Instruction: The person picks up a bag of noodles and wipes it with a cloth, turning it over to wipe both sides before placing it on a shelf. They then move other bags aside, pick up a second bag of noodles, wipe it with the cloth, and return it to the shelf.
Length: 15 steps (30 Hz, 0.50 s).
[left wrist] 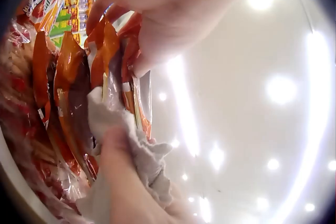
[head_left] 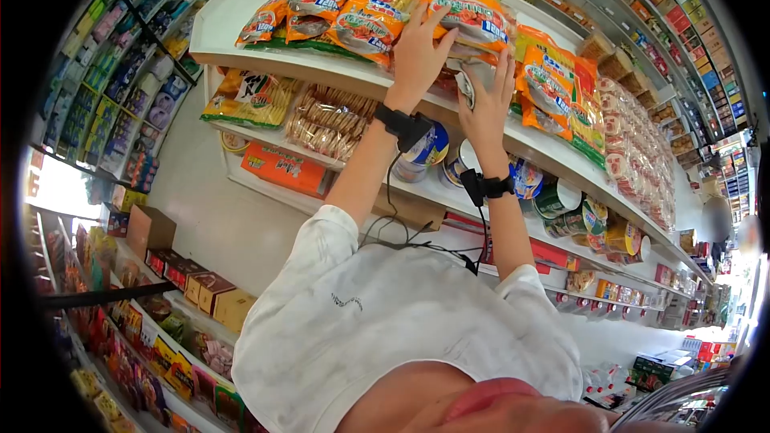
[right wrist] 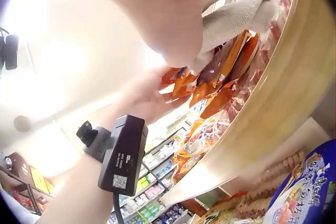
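Note:
Orange noodle packets [head_left: 465, 12] stand in a row on the top shelf. My left hand [head_left: 417, 60] reaches over them. In the left wrist view, packet tops [left wrist: 102, 50] lie between its fingers and thumb. A grey-white cloth [head_left: 465, 88] is in my right hand [head_left: 485, 108], just to the right of the left one. The left wrist view shows the right thumb pressed on the crumpled cloth, against the front of the packets. From the right wrist, the cloth [right wrist: 236, 22] hangs beside the packets, and part of the right hand's grip is hidden.
More orange packets [head_left: 553, 84] and clear-wrapped packs [head_left: 634, 144] fill the shelf to the right. Below the shelf edge [head_left: 313, 68] sit noodle cups [head_left: 561, 200] and wrapped snacks [head_left: 329, 116]. Cables [head_left: 393, 228] hang from both wrist cameras. Boxes [head_left: 216, 289] line the aisle's left.

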Available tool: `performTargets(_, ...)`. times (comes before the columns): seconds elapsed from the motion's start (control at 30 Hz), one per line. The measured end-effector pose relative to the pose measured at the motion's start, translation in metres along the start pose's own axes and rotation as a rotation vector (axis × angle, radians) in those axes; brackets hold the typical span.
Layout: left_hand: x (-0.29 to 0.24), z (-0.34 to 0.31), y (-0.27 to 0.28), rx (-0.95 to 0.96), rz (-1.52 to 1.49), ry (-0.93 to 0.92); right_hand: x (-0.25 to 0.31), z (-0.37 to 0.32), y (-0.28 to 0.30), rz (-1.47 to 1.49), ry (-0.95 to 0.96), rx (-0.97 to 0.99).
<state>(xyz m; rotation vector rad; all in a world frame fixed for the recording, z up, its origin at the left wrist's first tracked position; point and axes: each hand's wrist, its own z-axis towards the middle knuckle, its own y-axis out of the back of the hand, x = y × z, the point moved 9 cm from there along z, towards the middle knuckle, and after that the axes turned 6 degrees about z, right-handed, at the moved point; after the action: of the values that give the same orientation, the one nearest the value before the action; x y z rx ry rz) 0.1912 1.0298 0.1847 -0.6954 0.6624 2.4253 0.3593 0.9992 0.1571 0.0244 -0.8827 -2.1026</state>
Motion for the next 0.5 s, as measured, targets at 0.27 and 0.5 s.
performTargets(0.27,-0.012,-0.005,-0.011,0.012,0.133,-0.020,-0.030,-0.031,0.000,0.132,0.023,0.147)
performTargets(0.5,-0.035,-0.021,0.004,-0.136,0.355,-0.035,-0.044,-0.032,0.013,0.353,0.032,0.217)
